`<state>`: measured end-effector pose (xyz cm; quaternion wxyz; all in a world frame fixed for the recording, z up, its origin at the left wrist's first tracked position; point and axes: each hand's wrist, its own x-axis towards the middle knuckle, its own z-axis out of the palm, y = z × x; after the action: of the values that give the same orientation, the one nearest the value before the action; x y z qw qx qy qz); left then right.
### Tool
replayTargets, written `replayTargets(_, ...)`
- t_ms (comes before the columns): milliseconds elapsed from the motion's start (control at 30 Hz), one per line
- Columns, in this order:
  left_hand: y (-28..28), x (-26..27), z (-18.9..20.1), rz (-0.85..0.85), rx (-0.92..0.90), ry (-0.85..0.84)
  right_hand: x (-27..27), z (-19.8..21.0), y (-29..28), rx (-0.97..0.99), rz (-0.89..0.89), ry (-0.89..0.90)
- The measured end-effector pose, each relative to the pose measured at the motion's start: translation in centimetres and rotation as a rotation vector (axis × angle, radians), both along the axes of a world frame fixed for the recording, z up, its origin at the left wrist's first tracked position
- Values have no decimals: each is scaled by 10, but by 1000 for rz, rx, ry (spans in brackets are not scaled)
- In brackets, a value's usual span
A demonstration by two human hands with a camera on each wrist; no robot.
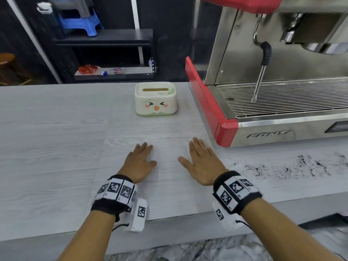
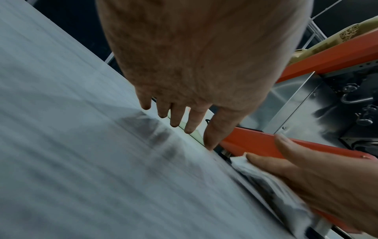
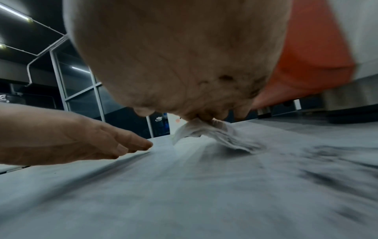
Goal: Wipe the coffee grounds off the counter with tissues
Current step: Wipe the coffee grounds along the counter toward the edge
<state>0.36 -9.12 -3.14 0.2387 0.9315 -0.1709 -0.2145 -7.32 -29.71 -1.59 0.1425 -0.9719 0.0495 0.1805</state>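
Both my hands lie flat on the pale wood-grain counter [image 1: 56, 147], fingers straight. My left hand [image 1: 140, 157] rests on bare counter and holds nothing. My right hand [image 1: 202, 161] presses a crumpled white tissue [image 2: 263, 177] against the counter under its fingers; the tissue [image 3: 206, 132] sticks out past the fingertips and barely shows in the head view. Dark coffee grounds [image 1: 282, 166] are smeared over the counter to the right of my right hand, in front of the machine. A cream tissue box [image 1: 156, 98] with a cartoon face stands beyond the hands.
A red and steel espresso machine [image 1: 273, 72] fills the right back of the counter, its red corner [image 1: 226, 132] close to my right fingertips. The steam wand [image 1: 260, 72] hangs over the drip grille. Behind the counter is a dark shelf [image 1: 113, 42].
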Motion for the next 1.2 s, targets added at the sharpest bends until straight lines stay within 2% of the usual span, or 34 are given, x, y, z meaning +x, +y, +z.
replayTargets(100, 5, 7, 3, 26, -1, -13, 29, 4, 25, 34, 50, -11)
replayTargets(200, 13, 15, 4, 47, -7, -16, 62, -1, 44, 51, 77, 57)
replayTargets(400, 22, 25, 1, 64, -6, -7, 86, -18, 45, -6, 114, 137)
replayTargets(833, 1, 10, 4, -33, -34, -2, 29, -22, -21, -48, -71, 116)
replayTargets(1000, -7, -5, 4, -75, -58, -4, 8, -16, -23, -22, -154, 84)
replayTargets(1100, -14, -14, 4, -91, -76, -15, -8, -9, 0, 8, -84, -43)
replayTargets(1200, -19, -25, 3, -102, -77, -29, -28, -12, 29, 37, 16, -9)
